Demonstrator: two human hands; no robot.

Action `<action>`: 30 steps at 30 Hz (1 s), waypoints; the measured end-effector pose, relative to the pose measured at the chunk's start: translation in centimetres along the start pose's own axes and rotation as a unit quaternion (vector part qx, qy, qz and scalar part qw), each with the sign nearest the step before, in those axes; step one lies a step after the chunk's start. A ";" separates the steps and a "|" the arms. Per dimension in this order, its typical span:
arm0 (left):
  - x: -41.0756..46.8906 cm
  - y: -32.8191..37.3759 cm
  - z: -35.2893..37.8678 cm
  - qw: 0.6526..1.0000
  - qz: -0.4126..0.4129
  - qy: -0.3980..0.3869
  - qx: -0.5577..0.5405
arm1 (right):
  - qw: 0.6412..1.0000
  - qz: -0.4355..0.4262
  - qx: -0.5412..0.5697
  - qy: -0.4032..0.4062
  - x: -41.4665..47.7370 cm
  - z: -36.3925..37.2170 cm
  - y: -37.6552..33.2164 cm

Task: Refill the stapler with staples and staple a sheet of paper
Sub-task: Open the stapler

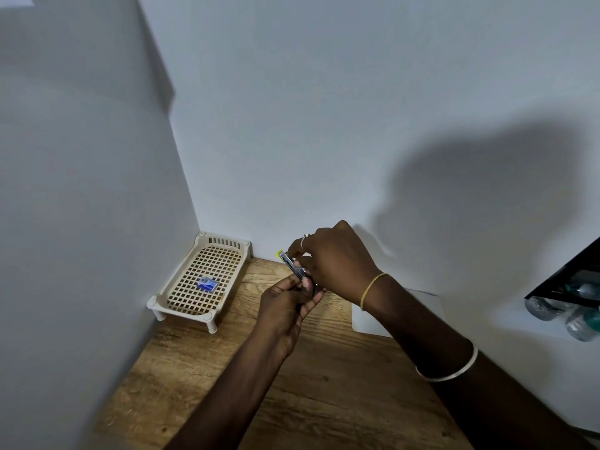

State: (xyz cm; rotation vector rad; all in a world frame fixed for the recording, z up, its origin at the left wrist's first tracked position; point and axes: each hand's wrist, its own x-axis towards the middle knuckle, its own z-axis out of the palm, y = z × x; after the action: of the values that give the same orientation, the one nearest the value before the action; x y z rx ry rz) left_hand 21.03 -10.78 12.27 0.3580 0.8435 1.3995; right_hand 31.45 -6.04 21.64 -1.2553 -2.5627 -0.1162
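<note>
A small metal stapler [292, 266] with a yellow tip is held above the wooden table [324, 401] between both hands. My left hand [285, 311] grips its lower rear end. My right hand [337, 258] pinches it from above near the middle, fingers closed over it. A small blue staple box [207, 283] lies inside the cream lattice tray [181, 293] at the back left corner. A white sheet of paper [367, 319] lies on the table under my right forearm, mostly hidden.
White walls close in the table on the left and at the back. At the right edge a dark shelf [571, 277] holds plastic bottles [581, 319]. Bare wood stretches in front of the tray toward me.
</note>
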 end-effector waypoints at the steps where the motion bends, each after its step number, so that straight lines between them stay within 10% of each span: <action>1: -0.1 0.0 0.0 1.000 -0.001 0.003 -0.001 | 1.000 -0.003 -0.008 -0.007 0.0 0.0 0.0; 30: -1.5 -0.6 0.2 0.998 -0.018 0.001 0.063 | 0.996 -0.021 0.052 -0.074 -2.9 0.7 2.3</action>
State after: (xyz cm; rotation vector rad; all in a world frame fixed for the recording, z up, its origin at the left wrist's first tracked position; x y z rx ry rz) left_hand 21.70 -12.32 12.43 0.4364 0.9377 1.3159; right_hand 34.73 -6.69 20.04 -1.2126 -2.6816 0.1037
